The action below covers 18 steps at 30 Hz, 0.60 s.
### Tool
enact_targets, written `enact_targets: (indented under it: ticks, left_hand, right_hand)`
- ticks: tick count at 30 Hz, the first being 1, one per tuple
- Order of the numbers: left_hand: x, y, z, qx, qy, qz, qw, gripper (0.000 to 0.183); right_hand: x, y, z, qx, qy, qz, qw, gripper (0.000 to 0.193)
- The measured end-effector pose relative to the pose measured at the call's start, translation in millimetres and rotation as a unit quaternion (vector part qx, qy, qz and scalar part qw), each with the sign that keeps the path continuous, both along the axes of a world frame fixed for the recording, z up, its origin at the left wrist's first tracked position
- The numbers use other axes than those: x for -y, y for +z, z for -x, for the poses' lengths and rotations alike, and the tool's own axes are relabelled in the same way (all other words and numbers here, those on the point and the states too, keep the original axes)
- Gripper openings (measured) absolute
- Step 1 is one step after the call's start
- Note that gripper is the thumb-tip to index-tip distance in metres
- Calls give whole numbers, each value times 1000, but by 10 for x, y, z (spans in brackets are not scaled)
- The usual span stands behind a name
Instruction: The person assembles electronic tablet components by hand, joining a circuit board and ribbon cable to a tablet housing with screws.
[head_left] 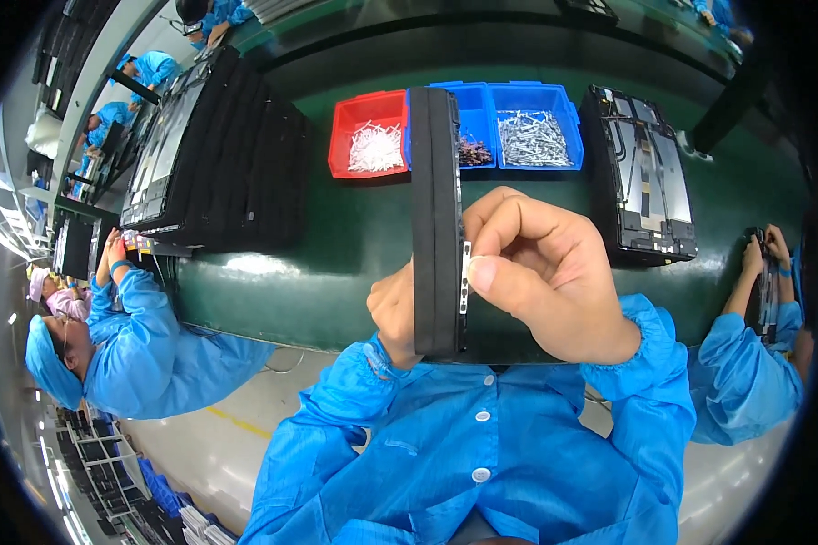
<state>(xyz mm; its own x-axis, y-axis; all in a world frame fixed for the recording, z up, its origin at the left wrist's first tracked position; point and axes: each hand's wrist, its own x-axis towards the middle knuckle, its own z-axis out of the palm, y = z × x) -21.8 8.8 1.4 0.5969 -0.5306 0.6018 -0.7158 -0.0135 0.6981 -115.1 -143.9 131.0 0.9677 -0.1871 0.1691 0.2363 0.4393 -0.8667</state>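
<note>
Upright on its edge, a thick black slab-shaped device [434, 227] stands in front of me over the table. My left hand [393, 304] is closed on it from the left side, with part of the fingers hidden behind it. My right hand [550, 282] is closed in a pinch at the device's right edge. Between its thumb and forefinger lies a small narrow white strip [465, 282] with dark marks along it. The strip sits against the edge; whether it is fastened there I cannot tell.
Behind the device stand a red bin [338, 145] of white strips, a partly hidden blue bin [463, 91] of coppery parts and another blue bin [574, 145] of silvery strips. Stacked black devices [236, 163] rise at left; more panels [641, 173] lie at right. Co-workers sit on both sides.
</note>
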Motion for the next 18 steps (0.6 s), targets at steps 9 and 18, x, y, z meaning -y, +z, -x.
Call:
enact_targets:
  ticks: [9, 18]
  left_hand:
    - [23, 44, 28, 4, 5, -6, 1000, 37]
    - [31, -37, 12, -6, -2, -1, 1000, 41]
  right_hand:
    - [-4, -16, 9, 13, -1, 5, 1000, 7]
    - [-9, -27, 27, 14, -8, 16, 1000, 8]
